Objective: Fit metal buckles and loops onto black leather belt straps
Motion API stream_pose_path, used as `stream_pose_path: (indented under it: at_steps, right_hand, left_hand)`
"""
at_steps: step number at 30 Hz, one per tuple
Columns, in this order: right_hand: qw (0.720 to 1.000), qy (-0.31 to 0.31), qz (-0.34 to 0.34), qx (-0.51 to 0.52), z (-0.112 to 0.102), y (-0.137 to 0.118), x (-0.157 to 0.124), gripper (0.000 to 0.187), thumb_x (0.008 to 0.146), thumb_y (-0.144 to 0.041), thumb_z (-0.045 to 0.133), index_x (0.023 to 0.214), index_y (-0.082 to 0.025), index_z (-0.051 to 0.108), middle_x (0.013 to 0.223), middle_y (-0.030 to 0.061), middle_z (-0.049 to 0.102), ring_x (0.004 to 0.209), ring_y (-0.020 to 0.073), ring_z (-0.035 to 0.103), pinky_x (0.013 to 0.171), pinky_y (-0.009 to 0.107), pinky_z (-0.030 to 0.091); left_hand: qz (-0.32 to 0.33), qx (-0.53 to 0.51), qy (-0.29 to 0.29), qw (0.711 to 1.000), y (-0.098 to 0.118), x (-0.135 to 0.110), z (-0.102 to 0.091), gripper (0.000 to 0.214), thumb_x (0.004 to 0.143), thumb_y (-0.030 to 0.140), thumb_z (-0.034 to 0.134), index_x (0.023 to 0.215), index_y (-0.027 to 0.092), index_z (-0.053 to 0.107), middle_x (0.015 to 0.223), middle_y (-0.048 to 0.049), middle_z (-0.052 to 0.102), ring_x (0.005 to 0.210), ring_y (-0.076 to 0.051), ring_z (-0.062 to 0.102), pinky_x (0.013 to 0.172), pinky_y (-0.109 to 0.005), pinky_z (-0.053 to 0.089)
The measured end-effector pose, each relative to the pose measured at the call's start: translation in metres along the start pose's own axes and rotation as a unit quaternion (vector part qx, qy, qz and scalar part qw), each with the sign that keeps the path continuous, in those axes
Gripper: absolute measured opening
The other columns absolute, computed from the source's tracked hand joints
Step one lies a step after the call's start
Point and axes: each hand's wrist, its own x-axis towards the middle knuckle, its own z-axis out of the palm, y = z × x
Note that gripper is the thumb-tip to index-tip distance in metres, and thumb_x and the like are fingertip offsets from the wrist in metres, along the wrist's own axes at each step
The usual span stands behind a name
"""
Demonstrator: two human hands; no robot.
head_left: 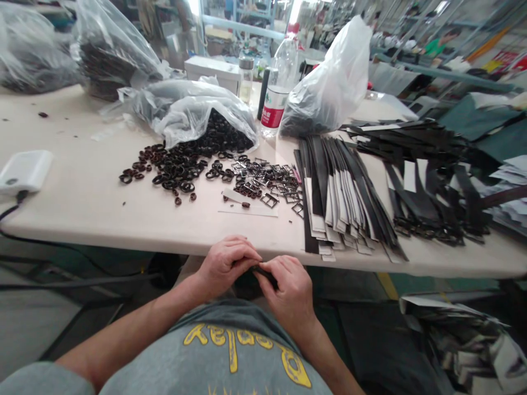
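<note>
Both hands meet just below the table's front edge, over my lap. My left hand is closed in a pinch on one end of a dark strap. My right hand is curled round the same strap from the other side. Most of the strap is hidden by the fingers. On the table in front lie a pile of dark loops, a heap of metal buckles and a row of black straps with white backing.
Beige table with clear plastic bags of loops, a white bag, a water bottle, a white device with a cable at left, and a tangle of finished straps at right. Scraps lie on the floor at lower right.
</note>
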Motion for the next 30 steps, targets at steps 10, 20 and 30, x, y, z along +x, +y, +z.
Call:
stream_pose_path:
  at_steps: [10, 20, 30]
  right_hand:
    - [0.985, 0.057, 0.109, -0.120, -0.042, 0.057, -0.016, 0.022, 0.100, -0.035, 0.056, 0.088, -0.020, 0.066, 0.079, 0.0015, 0.066, 0.073, 0.0223, 0.061, 0.069, 0.031, 0.040]
    - [0.981, 0.100, 0.158, -0.059, -0.043, 0.064, -0.026, 0.022, 0.097, -0.040, 0.059, 0.088, -0.022, 0.068, 0.079, -0.0007, 0.069, 0.071, 0.0190, 0.065, 0.067, 0.027, 0.044]
    - [0.978, 0.085, 0.188, -0.030, -0.031, 0.067, -0.027, 0.022, 0.097, -0.039, 0.058, 0.087, -0.022, 0.068, 0.081, 0.0015, 0.070, 0.074, 0.0214, 0.067, 0.068, 0.030, 0.046]
  left_hand:
    - [-0.084, -0.176, -0.157, 0.968, 0.001, 0.011, -0.020, 0.021, 0.086, 0.038, 0.073, 0.084, 0.018, 0.077, 0.081, -0.0067, 0.075, 0.075, -0.017, 0.070, 0.071, -0.024, 0.054]
    - [-0.196, 0.077, -0.010, 0.978, -0.056, 0.074, -0.034, 0.020, 0.088, 0.035, 0.064, 0.081, 0.019, 0.075, 0.079, -0.0030, 0.073, 0.072, -0.017, 0.065, 0.069, -0.028, 0.047]
    - [-0.137, 0.335, -0.105, 0.926, -0.101, 0.133, -0.037, 0.018, 0.083, 0.020, 0.068, 0.098, 0.020, 0.077, 0.111, -0.0113, 0.073, 0.108, -0.029, 0.064, 0.100, -0.040, 0.047]
